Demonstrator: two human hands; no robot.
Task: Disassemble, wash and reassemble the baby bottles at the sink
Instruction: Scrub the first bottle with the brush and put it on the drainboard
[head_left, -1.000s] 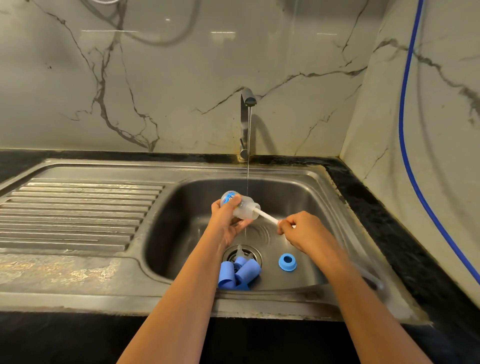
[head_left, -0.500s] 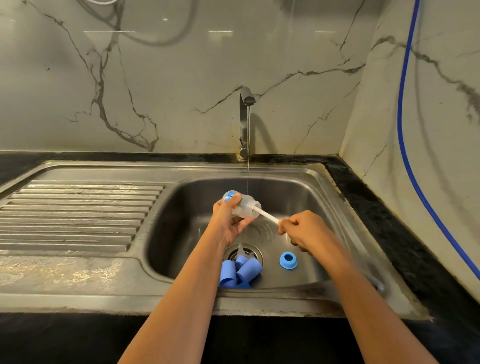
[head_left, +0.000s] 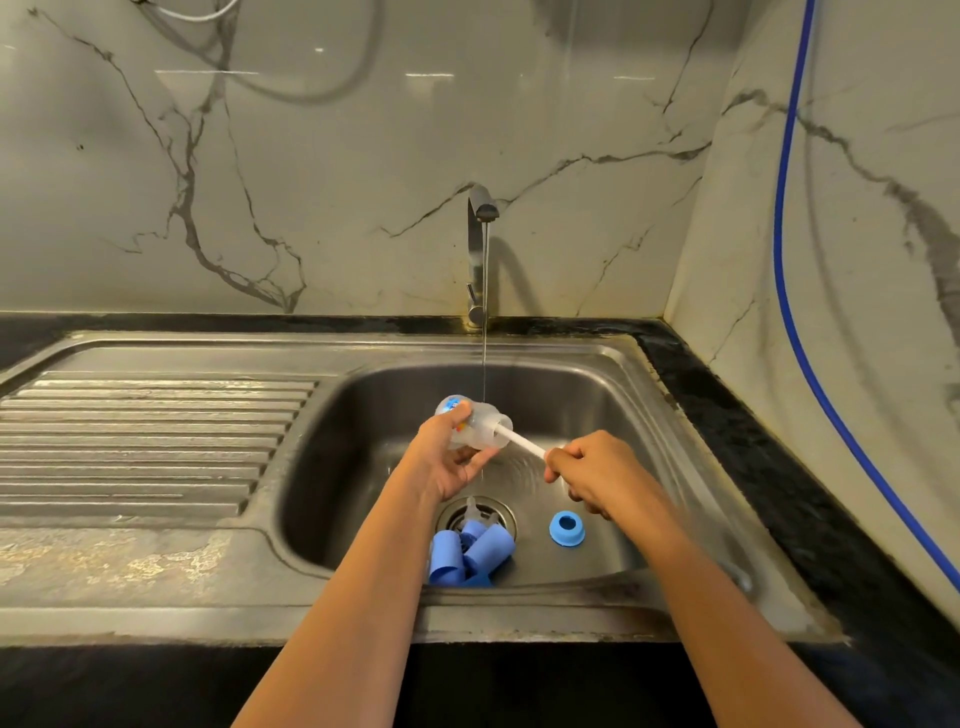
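From the head camera, the left hand (head_left: 447, 457) holds a clear bottle (head_left: 472, 423) on its side above the sink bowl. The thumb lies over the top and the fingers curl under it, clamped on the body. The bottle's mouth points right, and its base, with a coloured print, points left and away. A thin water stream (head_left: 484, 338) falls from the tap (head_left: 478, 249) and lands on the bottle near its neck.

The right hand (head_left: 597, 475) is closed in a fist around the white brush handle (head_left: 522, 441), fingers tight together. The handle runs up and left from the fist into the bottle's mouth. The brush head is inside the bottle and cannot be made out. The two hands are near each other, joined only by the handle.

Below them, on the floor of the sink (head_left: 623, 374), a clear nipple (head_left: 471, 506) rests on the drain (head_left: 498, 512). Blue caps (head_left: 467, 553) are piled touching one another just in front of the drain, against the front wall. A blue ring (head_left: 566, 528) lies flat to the right of the drain, apart from the pile, under the right wrist.

A ribbed drainboard (head_left: 145, 436) spreads to the left of the bowl. A blue hose (head_left: 789, 260) runs down the marble wall on the right.
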